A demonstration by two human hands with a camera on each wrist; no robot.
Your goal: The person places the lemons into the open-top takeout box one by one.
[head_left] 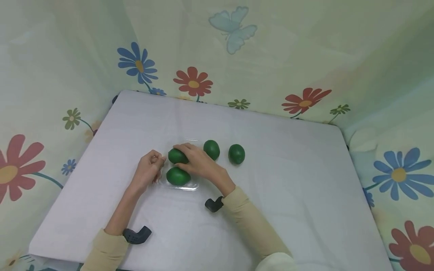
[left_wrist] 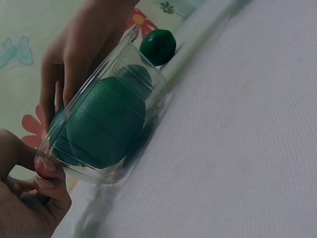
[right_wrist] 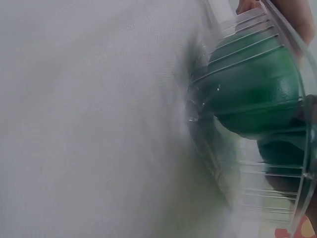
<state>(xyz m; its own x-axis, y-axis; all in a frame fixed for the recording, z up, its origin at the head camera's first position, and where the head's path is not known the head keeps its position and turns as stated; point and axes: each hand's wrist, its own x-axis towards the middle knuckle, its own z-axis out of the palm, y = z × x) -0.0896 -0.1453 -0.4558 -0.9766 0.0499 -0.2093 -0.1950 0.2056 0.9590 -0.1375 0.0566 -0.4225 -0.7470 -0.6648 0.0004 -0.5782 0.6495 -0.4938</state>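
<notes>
A clear plastic box [head_left: 190, 189] stands on the table with two smooth green oval fruits inside. My left hand [head_left: 147, 169] is at its left side, thumb and finger pinching the rim, as the left wrist view shows. Over the box, my right hand [head_left: 200, 162] grips the far fruit [head_left: 175, 156], fingers across its top and thumb on the near side. The near fruit [head_left: 178, 176] lies beside it, just below the thumb. In the right wrist view, green fruit [right_wrist: 257, 89] shows through the ribbed box wall, and most of the right hand is hidden.
Two more green fruits, one [head_left: 212, 149] just right of the box and another [head_left: 236, 154] farther right, lie on the white-covered table [head_left: 288, 180]. A flower-printed curtain [head_left: 264, 67] hangs around the table. Each wrist carries a black device [head_left: 137, 235].
</notes>
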